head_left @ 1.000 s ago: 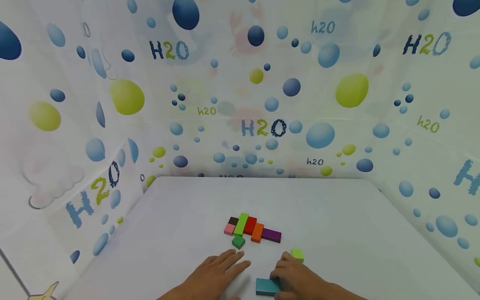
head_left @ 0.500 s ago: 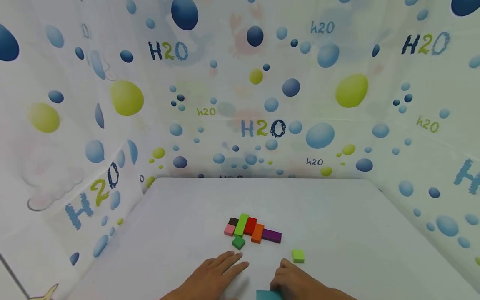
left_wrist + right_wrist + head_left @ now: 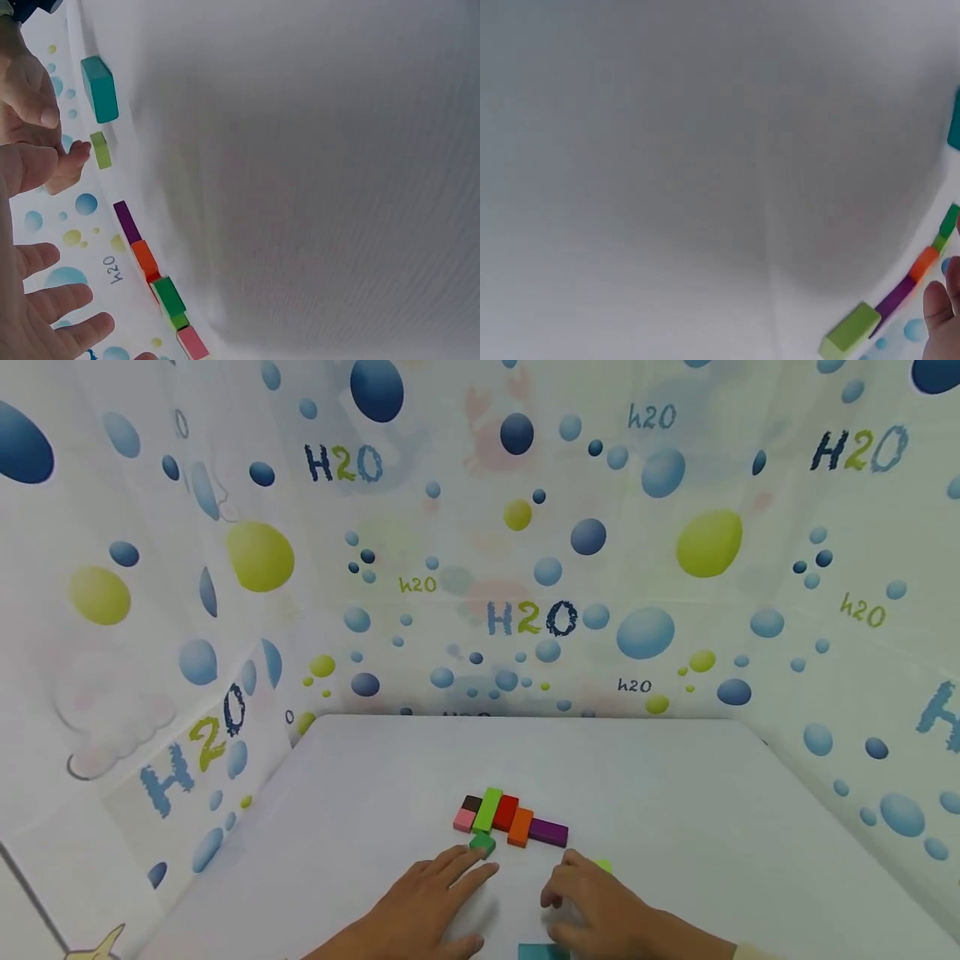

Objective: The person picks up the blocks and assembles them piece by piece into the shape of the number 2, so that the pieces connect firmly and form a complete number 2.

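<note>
Bubble-printed sheeting reads "H2O"; left hand lies spread near a green block, right hand, thumb and fingers apart, near a teal block.

Teal block, green block; blue-and-lime-dotted white backdrop.

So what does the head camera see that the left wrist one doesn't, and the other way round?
Only the head camera shows the dark brown block. Only the left wrist camera shows the teal block whole, plus a dark object by the right wrist. Both show the left hand, right hand, dark green block, lime block, pink block, orange block and purple block.
</note>
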A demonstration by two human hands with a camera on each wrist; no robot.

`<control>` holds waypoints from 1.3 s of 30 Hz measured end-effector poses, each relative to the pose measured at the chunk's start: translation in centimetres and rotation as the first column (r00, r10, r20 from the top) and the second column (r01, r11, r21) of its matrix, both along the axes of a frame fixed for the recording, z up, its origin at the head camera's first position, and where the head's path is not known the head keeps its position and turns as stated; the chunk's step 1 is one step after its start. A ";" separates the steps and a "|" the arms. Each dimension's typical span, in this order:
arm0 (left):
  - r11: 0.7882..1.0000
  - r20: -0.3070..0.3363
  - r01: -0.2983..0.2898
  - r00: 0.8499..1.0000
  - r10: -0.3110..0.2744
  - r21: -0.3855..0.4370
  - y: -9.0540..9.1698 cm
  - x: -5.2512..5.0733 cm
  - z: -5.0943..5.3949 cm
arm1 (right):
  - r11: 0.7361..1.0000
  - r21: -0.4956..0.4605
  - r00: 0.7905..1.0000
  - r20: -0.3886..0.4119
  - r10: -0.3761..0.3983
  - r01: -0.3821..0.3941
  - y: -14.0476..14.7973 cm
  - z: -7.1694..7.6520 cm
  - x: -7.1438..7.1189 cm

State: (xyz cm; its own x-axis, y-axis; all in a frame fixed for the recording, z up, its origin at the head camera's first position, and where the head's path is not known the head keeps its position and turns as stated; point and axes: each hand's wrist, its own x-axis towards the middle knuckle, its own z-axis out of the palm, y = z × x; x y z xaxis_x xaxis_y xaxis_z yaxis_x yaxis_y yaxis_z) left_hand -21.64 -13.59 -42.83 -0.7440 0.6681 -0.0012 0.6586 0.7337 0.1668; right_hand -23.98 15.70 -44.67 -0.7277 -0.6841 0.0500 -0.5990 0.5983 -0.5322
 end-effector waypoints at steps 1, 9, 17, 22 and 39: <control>1.000 -0.003 -0.003 1.000 0.003 0.010 0.1 -0.2 0.0 | 1.000 0.011 0.999 -0.044 -0.012 0.013 -0.1 0.1 -0.3; 0.999 0.021 -0.047 0.999 0.046 0.022 0.4 -1.2 0.2 | 0.980 0.082 0.945 -0.293 -0.148 0.179 -1.7 0.8 -3.2; 0.995 -0.027 -0.066 0.997 0.068 0.069 0.1 -2.0 0.0 | 0.956 0.146 0.879 -0.446 -0.167 0.256 -3.8 1.2 -5.6; 0.992 -0.047 -0.065 0.996 0.070 0.104 0.0 -2.6 -0.4 | 0.951 0.146 0.866 -0.468 -0.178 0.274 -4.8 1.3 -6.9; 0.990 -0.049 -0.109 0.992 0.114 0.092 0.3 -5.1 0.0 | 0.928 0.200 0.930 -0.259 -0.260 0.315 -8.3 0.2 -10.2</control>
